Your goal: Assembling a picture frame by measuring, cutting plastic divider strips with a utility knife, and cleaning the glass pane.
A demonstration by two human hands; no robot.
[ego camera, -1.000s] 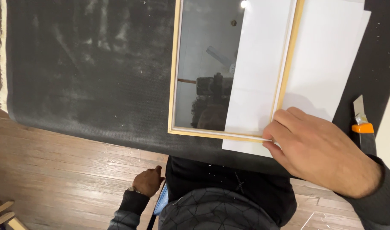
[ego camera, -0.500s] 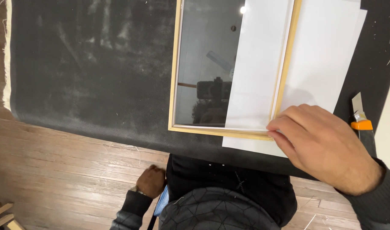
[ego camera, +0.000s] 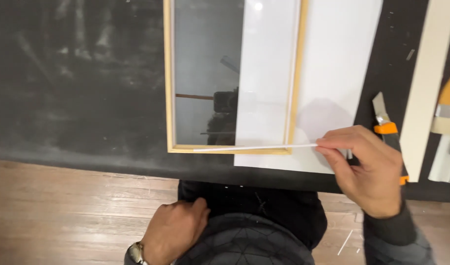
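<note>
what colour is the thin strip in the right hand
White; the strip shows best in the head view, lying along the wooden frame.

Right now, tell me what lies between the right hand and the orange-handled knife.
Nothing, as far as the head view shows: the right hand, pinching a thin white strip, overlaps the orange-handled knife, hiding its lower handle. Whether they touch is unclear.

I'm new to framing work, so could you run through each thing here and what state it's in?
Right hand: pinching the end of a thin white strip.
Thin white strip: lying along the frame's near rail.
Wooden frame: flat on the dark mat, glass reflecting.
White sheet: flat, partly under the frame.
Utility knife: lying beside the sheet, untouched.
Left hand: curled, holding nothing.
</note>
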